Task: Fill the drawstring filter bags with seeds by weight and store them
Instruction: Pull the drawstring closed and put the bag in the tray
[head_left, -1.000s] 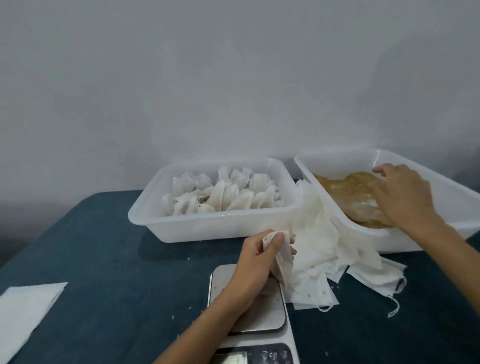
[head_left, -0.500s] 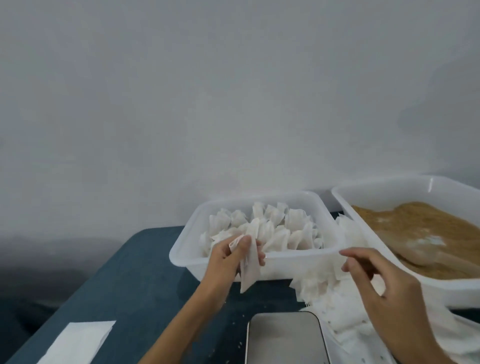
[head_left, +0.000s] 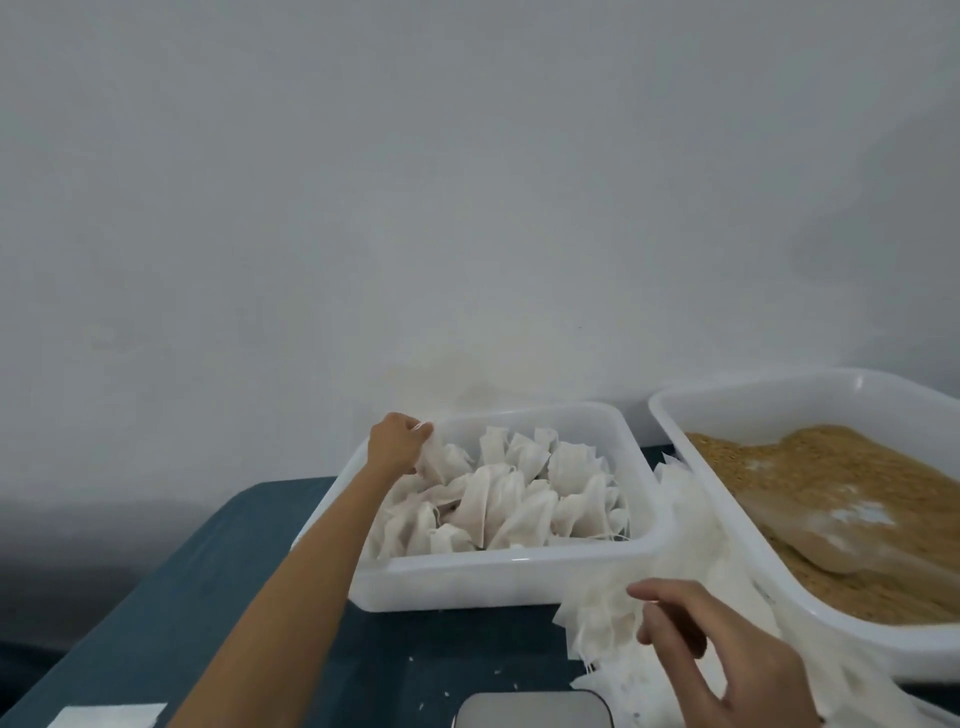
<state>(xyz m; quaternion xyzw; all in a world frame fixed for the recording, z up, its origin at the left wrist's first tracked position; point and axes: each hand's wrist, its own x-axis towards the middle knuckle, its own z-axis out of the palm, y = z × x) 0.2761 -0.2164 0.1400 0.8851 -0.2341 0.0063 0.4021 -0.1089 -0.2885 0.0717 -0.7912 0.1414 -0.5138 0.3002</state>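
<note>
Backdrop: plain grey-white wall (head_left: 467, 208) fills the upper part of my view, with a dark blue tabletop (head_left: 171, 613) below it.
Storage tub: I see a white plastic tub (head_left: 498, 571) at centre on the tabletop, packed with filled drawstring bags (head_left: 519, 499) lying against one another.
Left hand: my left hand (head_left: 397, 441) is stretched out over the far left corner of the storage tub. Its fingers (head_left: 423, 428) are curled and pinch the top of one filter bag (head_left: 441, 462), which sits inside the tub among the others.
Right hand: my right hand (head_left: 727, 654) is low in the view, close to me, over the loose heap of empty bags (head_left: 613, 608). The fingers are bent and slightly apart; the fingertips touch the topmost sheets, but I cannot tell whether they actually grip one.
Empty bags: the heap lies on the tabletop between the two tubs, spilling toward me.
Seed tub: a second white tub (head_left: 779, 410) stands to the right, just beside the first, holding tan seeds (head_left: 857, 467). A pale scoop (head_left: 810, 530) lies in the seeds.
Scale: only the top edge of its metal plate (head_left: 530, 709) shows at the bottom of the view.
Tissue: a white sheet (head_left: 109, 714) lies at the lower left corner of the tabletop.
Spill: a few stray seeds (head_left: 452, 680) dot the cloth near the scale.
</note>
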